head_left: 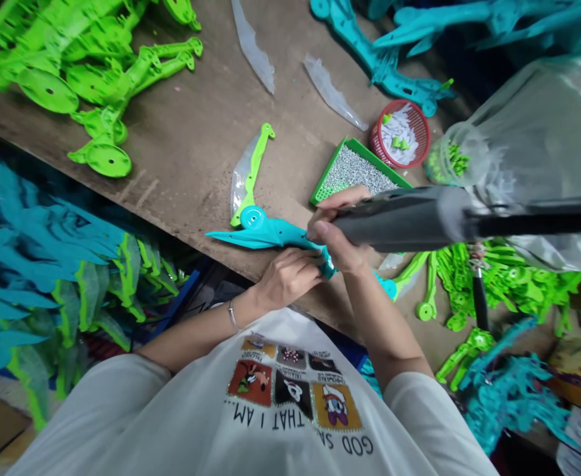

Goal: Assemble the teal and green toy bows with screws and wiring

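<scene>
My right hand (342, 231) is wrapped round a dark grey electric screwdriver (399, 218), which lies nearly level with its front end over a turquoise plastic toy body (270, 233). With closed fingers, my left hand (290, 277) grips the body's near edge by the table's front edge. The screwdriver's tip is hidden behind my right fingers. At the body's left end is a round disc, where a lime-green arm (255, 165) with a clear plastic blade (240, 178) sticks out away from me. Another green arm (412, 271) shows past my right forearm, beside the body's other end.
A green tray (314, 192) of small screws lies beyond my right hand, beside a red basket (375, 135) of white pieces and a clear tub (461, 158). Green parts (96, 79) pile up far left. Finished-looking turquoise pieces (22, 244) fill the lower left. Two clear blades (332, 92) lie behind.
</scene>
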Demonstrator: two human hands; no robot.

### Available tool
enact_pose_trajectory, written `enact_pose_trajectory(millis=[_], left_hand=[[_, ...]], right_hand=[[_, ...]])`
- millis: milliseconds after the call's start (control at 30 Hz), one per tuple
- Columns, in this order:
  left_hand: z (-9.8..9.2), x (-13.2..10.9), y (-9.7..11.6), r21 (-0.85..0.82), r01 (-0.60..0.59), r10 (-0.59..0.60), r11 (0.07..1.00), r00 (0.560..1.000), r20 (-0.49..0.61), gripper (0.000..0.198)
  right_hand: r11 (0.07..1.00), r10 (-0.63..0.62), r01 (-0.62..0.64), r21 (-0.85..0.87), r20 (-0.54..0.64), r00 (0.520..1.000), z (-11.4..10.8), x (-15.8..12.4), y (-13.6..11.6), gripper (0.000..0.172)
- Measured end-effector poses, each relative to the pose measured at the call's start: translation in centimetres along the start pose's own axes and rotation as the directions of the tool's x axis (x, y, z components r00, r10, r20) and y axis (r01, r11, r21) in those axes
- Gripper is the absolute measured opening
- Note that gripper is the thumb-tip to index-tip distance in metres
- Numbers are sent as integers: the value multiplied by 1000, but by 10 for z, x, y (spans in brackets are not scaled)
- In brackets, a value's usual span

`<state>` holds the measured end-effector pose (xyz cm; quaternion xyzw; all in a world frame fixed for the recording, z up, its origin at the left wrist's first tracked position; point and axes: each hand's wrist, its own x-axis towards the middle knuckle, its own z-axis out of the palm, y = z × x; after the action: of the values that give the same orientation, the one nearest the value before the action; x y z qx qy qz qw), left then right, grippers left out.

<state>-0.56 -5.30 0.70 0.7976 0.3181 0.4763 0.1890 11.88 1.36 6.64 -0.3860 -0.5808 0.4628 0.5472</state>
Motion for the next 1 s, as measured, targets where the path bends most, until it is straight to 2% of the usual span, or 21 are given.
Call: enact_pose_trajectory(millis=[100, 167, 267, 433, 767, 1000], left_hand=[[-15, 4, -1, 5, 83, -83, 996, 996, -30, 20], [-24, 6, -4, 26, 157, -155, 987, 985, -76, 21], [-33, 7, -11, 50, 226, -218, 973, 967, -132, 24], [-37, 8, -16, 63, 232, -221, 971, 964, -148, 24], [-40, 10, -16, 36, 232, -226, 972, 967, -119, 22], [-43, 10, -17, 42, 232, -227, 972, 968, -106, 24]], right_hand=[[981, -178, 184, 62, -101, 979, 7, 1, -29, 20], [978, -188, 197, 66, -122, 975, 12, -2, -46, 20], [985, -155, 160, 63, -78, 985, 17, -8, -58, 22], [990, -130, 131, 49, -31, 991, 20, -15, -51, 18], [997, -79, 80, 12, -81, 994, 26, -13, -43, 28], [996, -84, 85, 12, -52, 995, 26, -13, -43, 25]])
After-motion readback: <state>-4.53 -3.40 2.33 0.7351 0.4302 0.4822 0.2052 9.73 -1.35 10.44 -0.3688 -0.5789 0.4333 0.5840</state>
